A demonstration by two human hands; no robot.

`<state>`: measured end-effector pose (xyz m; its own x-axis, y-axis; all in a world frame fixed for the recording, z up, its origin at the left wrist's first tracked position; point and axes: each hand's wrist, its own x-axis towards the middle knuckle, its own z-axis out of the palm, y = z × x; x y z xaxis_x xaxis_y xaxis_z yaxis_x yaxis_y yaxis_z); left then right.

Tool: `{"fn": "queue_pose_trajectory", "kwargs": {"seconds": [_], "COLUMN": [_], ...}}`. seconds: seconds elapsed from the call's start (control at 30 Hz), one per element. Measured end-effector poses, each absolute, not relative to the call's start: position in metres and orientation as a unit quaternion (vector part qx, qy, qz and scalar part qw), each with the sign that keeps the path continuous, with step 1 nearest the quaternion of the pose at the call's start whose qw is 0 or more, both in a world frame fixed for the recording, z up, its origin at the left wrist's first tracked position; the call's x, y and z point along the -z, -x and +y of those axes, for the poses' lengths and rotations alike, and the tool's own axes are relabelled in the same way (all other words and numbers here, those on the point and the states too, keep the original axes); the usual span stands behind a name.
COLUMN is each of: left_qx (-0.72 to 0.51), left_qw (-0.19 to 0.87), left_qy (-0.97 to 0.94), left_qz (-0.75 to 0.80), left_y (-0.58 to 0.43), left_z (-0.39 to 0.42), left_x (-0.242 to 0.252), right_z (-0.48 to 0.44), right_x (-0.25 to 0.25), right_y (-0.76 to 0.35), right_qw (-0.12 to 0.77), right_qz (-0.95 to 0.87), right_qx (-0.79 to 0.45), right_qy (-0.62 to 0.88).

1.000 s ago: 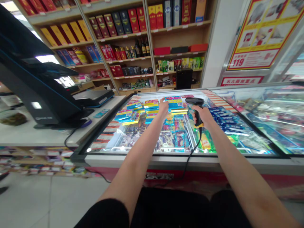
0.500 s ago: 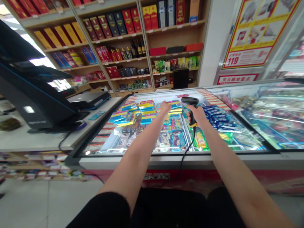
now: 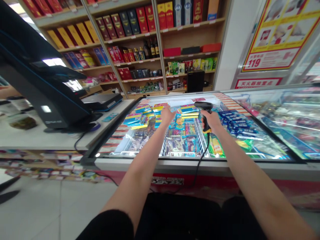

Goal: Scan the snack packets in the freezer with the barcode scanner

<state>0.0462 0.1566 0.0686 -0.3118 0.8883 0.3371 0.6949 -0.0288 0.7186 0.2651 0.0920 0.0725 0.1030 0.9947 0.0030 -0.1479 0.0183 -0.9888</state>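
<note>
My right hand [image 3: 211,120] is wrapped round the grip of a black barcode scanner [image 3: 203,106], whose cable hangs down over the front of the chest freezer. My left hand [image 3: 167,116] reaches over the freezer's glass top [image 3: 147,154], thumb apart from the fingers, with nothing visible in it. Nearest to it is a middle stack of blue and yellow packets [image 3: 158,122], partly hidden behind the hand. Another packet stack [image 3: 189,110] lies to its right, and one more [image 3: 135,119] to its left. Whether the fingertips touch the middle stack I cannot tell.
A black checkout machine [image 3: 57,110] and a scale [image 3: 105,101] stand on the left counter [image 3: 67,141]. Blue packets [image 3: 237,123] lie right of the scanner. Boxed shelves [image 3: 135,36] rise behind the freezer. At the far left edge, part of another person's arm [image 3: 8,92] shows.
My left hand has moved left, away from the right packet stack to the middle one, its thumb now spread. The scanner stays in my right hand. The view has turned slightly left.
</note>
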Motion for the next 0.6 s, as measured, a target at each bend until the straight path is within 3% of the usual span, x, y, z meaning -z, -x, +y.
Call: {"fn": "queue_pose_trajectory", "kwargs": {"seconds": [0.17, 0.37, 0.6], "left_qx": [-0.370, -0.321, -0.212], "left_qw": [0.091, 0.144, 0.097], "left_qy": [-0.551, -0.529, -0.579], "left_qz": [0.743, 0.772, 0.781], "left_y": [-0.011, 0.010, 0.002], "left_z": [0.146, 0.145, 0.134], "left_x": [-0.062, -0.048, -0.041], "right_z": [0.082, 0.082, 0.099], "right_x": [-0.080, -0.083, -0.065], "right_y": [-0.242, -0.201, -0.165], "right_qw": [0.545, 0.497, 0.450], "right_qz": [-0.467, -0.515, -0.565], "right_qx": [-0.507, -0.508, -0.496], "right_qy": [0.477, 0.478, 0.481]}}
